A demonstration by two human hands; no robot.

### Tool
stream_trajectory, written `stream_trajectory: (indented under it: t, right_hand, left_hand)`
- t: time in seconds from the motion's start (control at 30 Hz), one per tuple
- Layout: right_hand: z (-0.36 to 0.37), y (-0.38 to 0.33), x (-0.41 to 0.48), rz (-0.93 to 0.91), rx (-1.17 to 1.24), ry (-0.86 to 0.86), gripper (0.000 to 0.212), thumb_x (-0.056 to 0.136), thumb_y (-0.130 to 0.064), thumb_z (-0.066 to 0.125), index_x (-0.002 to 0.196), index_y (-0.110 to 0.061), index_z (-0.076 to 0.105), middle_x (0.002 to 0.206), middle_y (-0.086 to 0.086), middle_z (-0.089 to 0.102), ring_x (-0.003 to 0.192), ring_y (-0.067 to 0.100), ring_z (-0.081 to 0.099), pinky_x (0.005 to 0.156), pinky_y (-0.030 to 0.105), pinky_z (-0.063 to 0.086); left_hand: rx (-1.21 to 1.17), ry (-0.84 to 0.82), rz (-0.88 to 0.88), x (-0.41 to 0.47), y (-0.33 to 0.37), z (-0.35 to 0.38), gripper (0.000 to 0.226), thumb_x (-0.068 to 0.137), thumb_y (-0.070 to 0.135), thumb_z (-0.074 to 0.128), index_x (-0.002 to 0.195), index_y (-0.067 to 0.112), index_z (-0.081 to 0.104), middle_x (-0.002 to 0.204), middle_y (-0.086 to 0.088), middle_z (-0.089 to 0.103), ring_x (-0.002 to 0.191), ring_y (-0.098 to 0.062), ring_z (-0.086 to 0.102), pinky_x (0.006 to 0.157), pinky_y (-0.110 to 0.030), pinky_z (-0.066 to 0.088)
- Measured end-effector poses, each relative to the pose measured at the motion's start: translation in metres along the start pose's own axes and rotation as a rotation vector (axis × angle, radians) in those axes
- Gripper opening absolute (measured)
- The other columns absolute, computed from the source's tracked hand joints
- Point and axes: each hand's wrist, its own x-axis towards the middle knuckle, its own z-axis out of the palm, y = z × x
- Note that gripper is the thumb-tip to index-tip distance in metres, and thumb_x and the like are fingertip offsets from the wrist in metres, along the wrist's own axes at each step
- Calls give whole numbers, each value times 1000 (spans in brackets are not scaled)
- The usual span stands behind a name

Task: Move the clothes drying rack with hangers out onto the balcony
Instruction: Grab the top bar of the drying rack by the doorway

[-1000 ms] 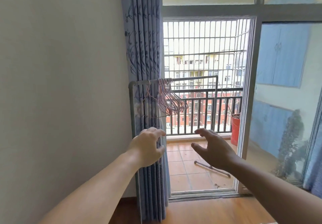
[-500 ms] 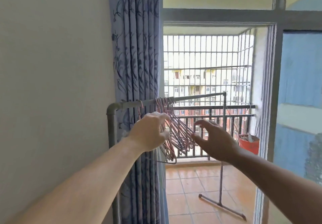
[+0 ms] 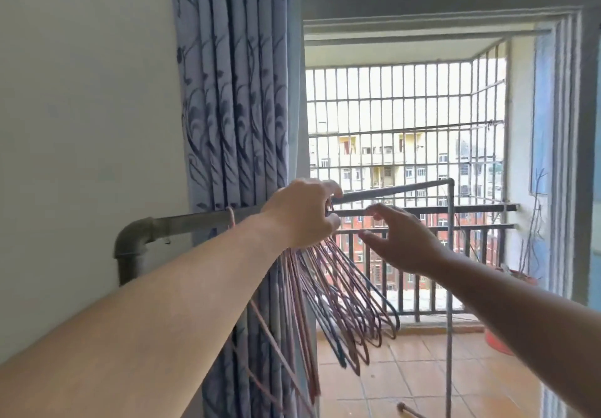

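Note:
A grey metal drying rack (image 3: 182,221) stands in the balcony doorway, its top bar running from an elbow joint at the left to a far upright (image 3: 449,287) out on the balcony. A bunch of pink and blue wire hangers (image 3: 341,304) hangs from the bar. My left hand (image 3: 302,214) curls over the bar right where the hanger hooks sit. My right hand (image 3: 400,239) hovers just right of it, fingers spread, holding nothing.
A blue patterned curtain (image 3: 240,92) hangs directly behind the rack's near half. The white wall (image 3: 81,125) is close on the left. A sliding door frame (image 3: 572,157) bounds the right. A red pot (image 3: 500,339) sits on the tiled balcony floor by the dark railing (image 3: 422,225).
I have come closer to the rack. My left hand has risen from in front of the hangers onto the bar; my right hand has moved up beside it.

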Motion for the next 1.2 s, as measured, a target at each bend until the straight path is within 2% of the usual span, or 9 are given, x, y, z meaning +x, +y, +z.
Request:
stream_trajectory:
  t: [0.13,0.47,0.6,0.7,0.8,0.87,0.97,1.07,1.2]
  right_hand:
    - [29,55,52,-15,38,-14,55,91,-40,61,138,-16,48,136,6,58,121,21,56,103,40,46]
    - [53,128,115,-40,122,-26,53,90,-35,66,136,-15,50,136,9,58,121,22,56,101,35,46]
    - [43,129,112,-45,115,-16,50,90,-36,65,134,-19,50,134,7,58,116,21,57,87,27,41]
    - [36,132,113,-98,50,-31,51,90,-35,65,135,-17,50,134,8,59,117,20,57,88,24,38]
    - [31,143,125,-104,50,-26,48,90,-34,64,133,-17,51,131,8,61,114,21,59,89,28,44]
    - [33,155,138,-110,68,-26,49,90,-33,64,133,-16,50,131,10,61,113,23,59,93,36,49]
    - [44,177,164,-139,95,-23,52,89,-33,66,135,-16,48,130,11,60,114,24,58,94,37,47]
    - [59,206,198,-206,113,-13,55,88,-33,67,137,-18,47,135,9,56,115,23,57,95,36,47]
    - [80,247,239,-331,112,-6,57,86,-38,67,136,-18,48,129,6,61,107,19,60,87,30,46]
  left_hand:
    - [53,-48,-20,66,-8,28,46,88,30,58,132,24,45,125,-2,58,112,-19,53,92,-41,49]
    - [114,-142,-121,133,-16,69,51,90,28,58,137,20,40,137,-4,49,101,-18,59,71,-20,44]
    - [104,-123,-130,129,-12,74,51,90,29,58,136,20,41,131,-3,53,102,-16,55,73,-23,41]
    - [110,-129,-151,133,-6,74,53,89,30,59,137,19,40,131,-3,53,105,-18,55,84,-30,48]
    - [112,-120,-169,147,0,73,50,87,28,59,134,22,42,136,-2,50,112,-19,52,94,-35,45]
    - [108,-111,-190,159,2,78,49,87,27,59,133,24,44,137,-2,50,109,-18,53,87,-30,46]
    - [129,-118,-268,178,2,97,50,86,27,59,133,25,44,135,-3,51,98,-16,57,72,-24,46]
    - [219,-104,-397,204,2,119,53,85,30,58,135,25,42,135,-3,51,99,-19,59,82,-36,52]
    - [389,-132,-507,250,11,154,55,84,37,58,136,26,42,135,-3,52,112,-25,53,96,-45,45]
